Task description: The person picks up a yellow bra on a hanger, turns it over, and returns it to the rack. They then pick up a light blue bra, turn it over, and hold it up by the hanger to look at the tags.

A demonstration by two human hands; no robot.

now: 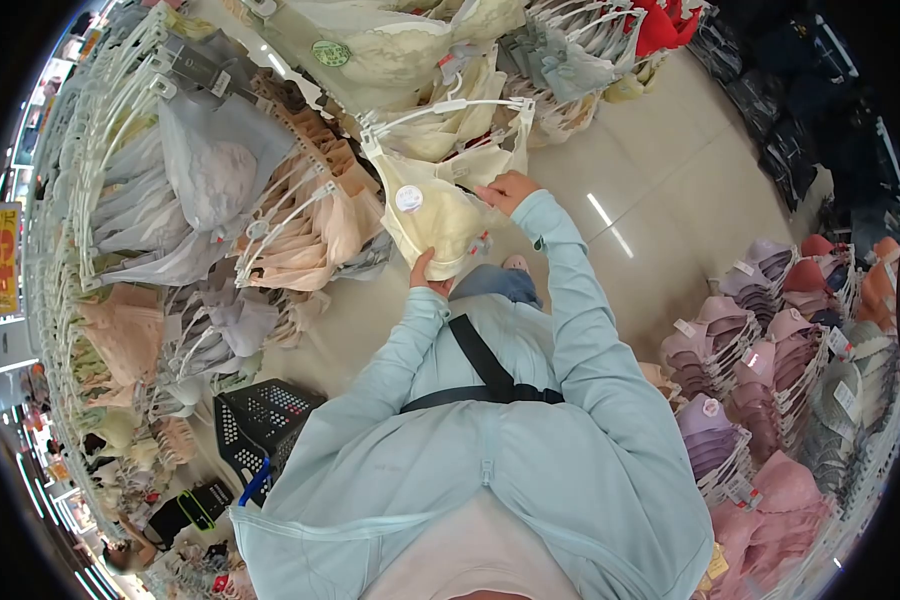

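A pale yellow bra (pixel 435 215) with a round white sticker on one cup hangs from a white plastic hanger (pixel 450 108) in front of me. My left hand (pixel 430 272) is closed on the bra's lower edge, the thumb lying over the fabric. At the bra's other side, my right hand (pixel 510 191) has its fingers curled in a pinch at the edge of the cup. Small tags with red on them show near the cup's lower right. Part of the bra's far side is hidden behind the near cup.
Racks of bras on hangers (pixel 315 230) crowd the left. More cream bras (pixel 410 50) hang just ahead. Pink and purple bras (pixel 760 370) line the right. A black perforated basket (pixel 260 425) stands at lower left. Tiled floor (pixel 660 170) shows on the right.
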